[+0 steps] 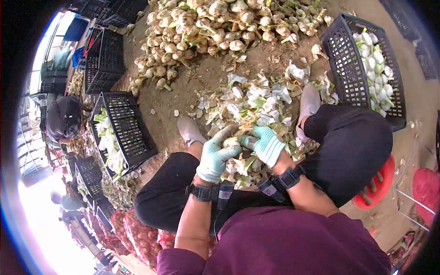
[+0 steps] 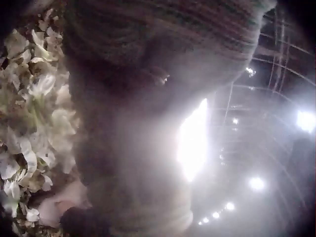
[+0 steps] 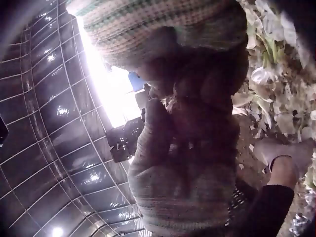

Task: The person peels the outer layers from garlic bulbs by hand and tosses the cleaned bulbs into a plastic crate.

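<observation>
Garlic bulb [image 1: 231,143] is up off the floor, between both gloved hands — L hand [image 1: 214,156] curled round it, R hand [image 1: 266,145] pinching at its side, prob. so one steadies while the other works the skin. Held low btwn the legs, likely so scraps drop onto the peelings [image 1: 270,101] below. Browner bulb pile [image 1: 197,30] ahead; R crate [image 1: 344,62] & L crate [image 1: 132,123] hold paler bulbs — presumably flanking for easy drop-off.
</observation>
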A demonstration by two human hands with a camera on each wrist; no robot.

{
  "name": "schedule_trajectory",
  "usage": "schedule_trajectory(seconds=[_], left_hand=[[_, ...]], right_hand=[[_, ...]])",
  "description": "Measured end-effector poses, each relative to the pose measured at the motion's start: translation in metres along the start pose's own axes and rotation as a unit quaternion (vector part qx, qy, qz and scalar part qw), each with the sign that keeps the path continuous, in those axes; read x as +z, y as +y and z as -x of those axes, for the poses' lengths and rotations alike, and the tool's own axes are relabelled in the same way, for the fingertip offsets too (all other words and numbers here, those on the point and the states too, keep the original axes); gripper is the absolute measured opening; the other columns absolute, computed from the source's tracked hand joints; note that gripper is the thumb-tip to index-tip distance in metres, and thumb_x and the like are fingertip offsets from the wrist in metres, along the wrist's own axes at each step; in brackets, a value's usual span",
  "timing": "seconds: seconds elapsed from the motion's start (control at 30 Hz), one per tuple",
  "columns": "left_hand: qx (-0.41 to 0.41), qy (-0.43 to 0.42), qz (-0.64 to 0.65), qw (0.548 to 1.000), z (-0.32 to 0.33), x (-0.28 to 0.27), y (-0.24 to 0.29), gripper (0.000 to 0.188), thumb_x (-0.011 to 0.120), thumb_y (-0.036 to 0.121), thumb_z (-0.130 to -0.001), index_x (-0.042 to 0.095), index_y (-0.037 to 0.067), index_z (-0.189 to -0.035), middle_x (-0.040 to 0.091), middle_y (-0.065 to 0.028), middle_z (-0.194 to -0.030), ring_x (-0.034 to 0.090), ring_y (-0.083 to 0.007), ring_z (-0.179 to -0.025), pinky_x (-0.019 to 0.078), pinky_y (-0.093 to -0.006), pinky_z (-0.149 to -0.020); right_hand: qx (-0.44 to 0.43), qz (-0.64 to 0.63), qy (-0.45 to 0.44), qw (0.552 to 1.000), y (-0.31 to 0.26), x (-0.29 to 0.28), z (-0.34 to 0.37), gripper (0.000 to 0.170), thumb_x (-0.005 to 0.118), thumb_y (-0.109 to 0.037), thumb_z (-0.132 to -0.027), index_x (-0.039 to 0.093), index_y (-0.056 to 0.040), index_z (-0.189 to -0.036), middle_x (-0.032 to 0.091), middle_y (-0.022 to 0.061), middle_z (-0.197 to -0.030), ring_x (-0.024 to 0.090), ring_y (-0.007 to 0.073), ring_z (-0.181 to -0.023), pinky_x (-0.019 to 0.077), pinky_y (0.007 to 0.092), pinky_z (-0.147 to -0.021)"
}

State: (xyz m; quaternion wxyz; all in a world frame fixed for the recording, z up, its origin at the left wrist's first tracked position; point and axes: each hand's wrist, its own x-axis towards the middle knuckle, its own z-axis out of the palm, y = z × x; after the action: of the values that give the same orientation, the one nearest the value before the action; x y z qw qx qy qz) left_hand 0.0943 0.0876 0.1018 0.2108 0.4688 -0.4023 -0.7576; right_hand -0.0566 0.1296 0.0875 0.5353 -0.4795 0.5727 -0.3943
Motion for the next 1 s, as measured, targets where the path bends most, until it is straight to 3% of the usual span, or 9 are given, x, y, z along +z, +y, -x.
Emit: schedule_trajectory(seconds=[0.1, 0.17, 0.43, 0.5, 0.57, 0.7, 0.77, 0.87, 1.0], left_hand=[[0.002, -0.007, 0.037, 0.999, 0.006, -0.008, 0.000, 0.064, 0.064, 0.017, -0.067, 0.034, -0.002, -0.120, 0.055, -0.0088, -0.090, 0.054, -0.0140, -0.070, 0.0449, -0.0213, -0.058], [-0.031, -0.064, 0.191, 0.979, 0.010, -0.012, -0.003, 0.068, 0.066, 0.023, -0.067, 0.032, 0.002, -0.122, 0.055, -0.0106, -0.090, 0.055, -0.0163, -0.069, 0.0447, -0.0214, -0.056], [-0.020, -0.145, 0.424, 0.894, 0.012, -0.018, -0.018, 0.053, 0.049, 0.030, -0.080, 0.030, 0.005, -0.123, 0.054, -0.0170, -0.093, 0.056, -0.0221, -0.059, 0.0428, -0.0253, -0.038], [-0.012, -0.163, 0.426, 0.890, 0.011, -0.022, -0.021, 0.050, 0.045, 0.032, -0.083, 0.031, 0.005, -0.122, 0.055, -0.0158, -0.092, 0.056, -0.0215, -0.057, 0.0428, -0.0244, -0.040], [-0.021, -0.022, 0.194, 0.980, 0.012, -0.021, -0.016, 0.048, 0.043, 0.031, -0.084, 0.032, 0.004, -0.121, 0.052, -0.0148, -0.099, 0.056, -0.0204, -0.064, 0.0452, -0.0250, -0.044], [0.178, 0.070, -0.027, 0.981, 0.021, -0.011, -0.024, 0.049, 0.053, 0.021, -0.079, 0.034, 0.001, -0.119, 0.046, -0.0087, -0.108, 0.053, -0.0140, -0.081, 0.0452, -0.0229, -0.067], [0.118, 0.070, 0.024, 0.990, 0.025, -0.015, -0.019, 0.047, 0.053, 0.017, -0.078, 0.035, 0.000, -0.118, 0.052, -0.0076, -0.098, 0.054, -0.0130, -0.076, 0.0453, -0.0214, -0.061], [0.043, -0.017, 0.322, 0.946, 0.023, -0.027, -0.025, 0.045, 0.050, 0.019, -0.081, 0.035, 0.000, -0.118, 0.056, -0.0107, -0.091, 0.056, -0.0160, -0.065, 0.0442, -0.0221, -0.048], [0.030, -0.053, 0.332, 0.941, 0.026, -0.027, -0.016, 0.048, 0.053, 0.018, -0.079, 0.035, -0.001, -0.119, 0.055, -0.0119, -0.093, 0.055, -0.0155, -0.064, 0.0446, -0.0221, -0.049]], right_hand=[[0.065, -0.050, 0.020, 0.996, 0.002, 0.012, -0.003, 0.018, 0.056, -0.014, -0.073, 0.056, 0.0018, -0.083, 0.057, 0.0191, -0.072, 0.054, 0.0280, -0.062, 0.0427, 0.0331, -0.059], [-0.093, 0.153, 0.128, 0.976, 0.002, 0.015, 0.003, 0.016, 0.056, -0.012, -0.071, 0.055, 0.0020, -0.078, 0.055, 0.0192, -0.070, 0.052, 0.0332, -0.064, 0.0425, 0.0353, -0.060], [-0.126, 0.131, 0.142, 0.973, 0.014, 0.023, 0.003, 0.018, 0.057, -0.011, -0.066, 0.054, 0.0032, -0.077, 0.054, 0.0225, -0.074, 0.051, 0.0362, -0.070, 0.0421, 0.0382, -0.063], [-0.101, 0.190, 0.138, 0.967, 0.013, 0.025, 0.003, 0.019, 0.057, -0.012, -0.065, 0.054, 0.0032, -0.077, 0.053, 0.0224, -0.074, 0.051, 0.0366, -0.070, 0.0417, 0.0384, -0.064], [-0.121, 0.196, 0.188, 0.955, 0.009, 0.027, 0.004, 0.019, 0.057, -0.013, -0.065, 0.054, 0.0030, -0.076, 0.053, 0.0219, -0.073, 0.051, 0.0366, -0.069, 0.0413, 0.0390, -0.063], [-0.107, 0.249, 0.213, 0.939, -0.003, 0.029, 0.007, 0.018, 0.056, -0.013, -0.066, 0.054, 0.0027, -0.075, 0.054, 0.0198, -0.070, 0.051, 0.0355, -0.066, 0.0403, 0.0401, -0.061], [-0.149, 0.337, 0.185, 0.911, 0.003, 0.026, 0.011, 0.017, 0.055, -0.013, -0.068, 0.054, 0.0024, -0.074, 0.055, 0.0183, -0.069, 0.052, 0.0334, -0.064, 0.0404, 0.0396, -0.059], [-0.003, 0.062, 0.089, 0.994, -0.011, 0.019, 0.013, 0.017, 0.056, -0.012, -0.070, 0.056, 0.0024, -0.079, 0.056, 0.0168, -0.082, 0.054, 0.0252, -0.074, 0.0419, 0.0335, -0.066], [-0.113, 0.094, 0.131, 0.980, -0.007, 0.027, 0.013, 0.022, 0.057, -0.010, -0.069, 0.056, 0.0025, -0.087, 0.058, 0.0131, -0.079, 0.055, 0.0238, -0.073, 0.0431, 0.0291, -0.067]])
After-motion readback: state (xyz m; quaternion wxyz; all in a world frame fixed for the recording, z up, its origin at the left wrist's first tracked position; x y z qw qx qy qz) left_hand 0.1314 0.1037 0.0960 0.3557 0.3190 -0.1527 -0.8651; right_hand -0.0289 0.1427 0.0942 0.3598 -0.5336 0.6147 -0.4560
